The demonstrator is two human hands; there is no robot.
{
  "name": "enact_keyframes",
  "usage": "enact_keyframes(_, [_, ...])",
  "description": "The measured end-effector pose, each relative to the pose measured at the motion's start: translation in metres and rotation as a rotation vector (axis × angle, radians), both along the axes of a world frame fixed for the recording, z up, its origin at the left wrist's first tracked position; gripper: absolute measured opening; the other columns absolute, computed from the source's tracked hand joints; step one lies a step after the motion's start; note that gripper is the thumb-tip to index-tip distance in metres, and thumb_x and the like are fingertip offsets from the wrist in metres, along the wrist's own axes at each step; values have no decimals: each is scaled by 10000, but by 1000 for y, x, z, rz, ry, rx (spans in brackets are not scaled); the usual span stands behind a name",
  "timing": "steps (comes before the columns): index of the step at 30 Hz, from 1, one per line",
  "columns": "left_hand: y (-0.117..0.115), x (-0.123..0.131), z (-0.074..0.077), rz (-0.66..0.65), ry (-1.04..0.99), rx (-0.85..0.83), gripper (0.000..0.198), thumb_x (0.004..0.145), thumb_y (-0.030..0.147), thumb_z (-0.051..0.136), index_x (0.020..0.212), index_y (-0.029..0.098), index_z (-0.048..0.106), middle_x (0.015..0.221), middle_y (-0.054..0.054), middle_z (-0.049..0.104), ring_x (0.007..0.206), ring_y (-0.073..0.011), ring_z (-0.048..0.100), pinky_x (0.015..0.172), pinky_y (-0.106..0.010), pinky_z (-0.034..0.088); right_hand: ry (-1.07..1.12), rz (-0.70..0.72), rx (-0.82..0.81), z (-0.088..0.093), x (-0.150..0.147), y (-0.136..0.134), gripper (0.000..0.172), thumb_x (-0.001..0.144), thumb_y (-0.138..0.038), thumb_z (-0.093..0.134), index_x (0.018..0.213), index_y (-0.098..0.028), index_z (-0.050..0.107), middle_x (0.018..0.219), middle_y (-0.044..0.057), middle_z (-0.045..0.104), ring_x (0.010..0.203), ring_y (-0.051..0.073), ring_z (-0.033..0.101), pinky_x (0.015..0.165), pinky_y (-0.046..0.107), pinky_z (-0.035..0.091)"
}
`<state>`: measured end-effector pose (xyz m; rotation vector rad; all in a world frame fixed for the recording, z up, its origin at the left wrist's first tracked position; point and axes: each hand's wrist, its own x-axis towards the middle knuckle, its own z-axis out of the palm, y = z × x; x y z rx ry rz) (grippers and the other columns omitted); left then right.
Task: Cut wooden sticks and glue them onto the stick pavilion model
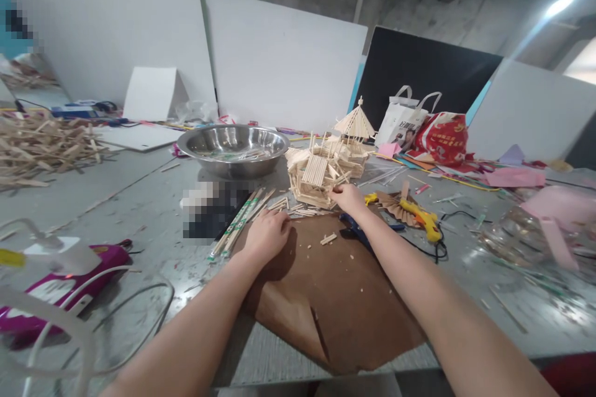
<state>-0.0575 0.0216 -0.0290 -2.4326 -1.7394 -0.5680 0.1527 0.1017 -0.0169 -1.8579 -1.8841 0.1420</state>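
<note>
Scuffed grey tabletop (135,208); right hand (350,200) touches slatted wooden model (315,172).

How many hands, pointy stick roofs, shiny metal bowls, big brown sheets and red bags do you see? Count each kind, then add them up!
Hands: 2 (left hand, right hand)
Pointy stick roof: 1
Metal bowl: 1
Brown sheet: 1
Red bag: 1
Total: 6

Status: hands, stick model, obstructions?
Left hand at brown sheet's left edge, grip unclear. Right hand at stick model's near right side. Loose sticks before model, blue tool by right forearm.
</note>
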Motion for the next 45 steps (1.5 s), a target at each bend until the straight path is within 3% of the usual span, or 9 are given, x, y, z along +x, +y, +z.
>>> enact_keyframes(8, [0,0,-1,-2,-7,-12,206,747,234,376,760,181,575,811,-50,605,806,-175,499,734,-277,363,85,107,25,-2,12,-5,266,638,-369,494,657,-158,655,600,28,630,628,149,561,518,201,349])
enact_keyframes(13, [0,0,-1,-2,-10,-34,210,752,238,372,755,186,575,800,-50,604,800,-171,503,735,-275,361,124,189,-5,-1,26,-9,276,634,-360,506,704,-139,656,635,23,631,621,139,558,522,195,361])
enact_keyframes(23, [0,-1,-1,4,3,-30,218,752,246,369,748,182,577,788,-52,609,798,-179,501,727,-281,366,93,169,7,4,39,-18,247,669,-325,494,732,-142,647,672,36,645,625,157,569,545,221,385])
enact_keyframes(31, [0,0,-1,-13,18,-34,220,756,248,368,761,179,578,805,-56,602,814,-175,502,744,-278,367,-19,144,160,5,43,-40,227,712,-263,451,799,-156,632,863,81,632,844,200,543,758,298,364])
enact_keyframes(38, [-2,-1,4,-15,94,-5,183,718,265,428,710,190,594,786,-62,601,816,-208,492,734,-307,365,-101,395,78,-4,25,-81,194,750,-274,435,808,-233,616,845,4,624,793,138,547,706,241,382])
enact_keyframes(45, [1,-3,6,-2,123,-43,190,691,280,458,740,191,618,814,-65,590,844,-206,486,774,-312,354,-186,518,-17,-18,17,-91,203,773,-269,416,869,-216,586,905,27,584,836,141,528,714,252,386])
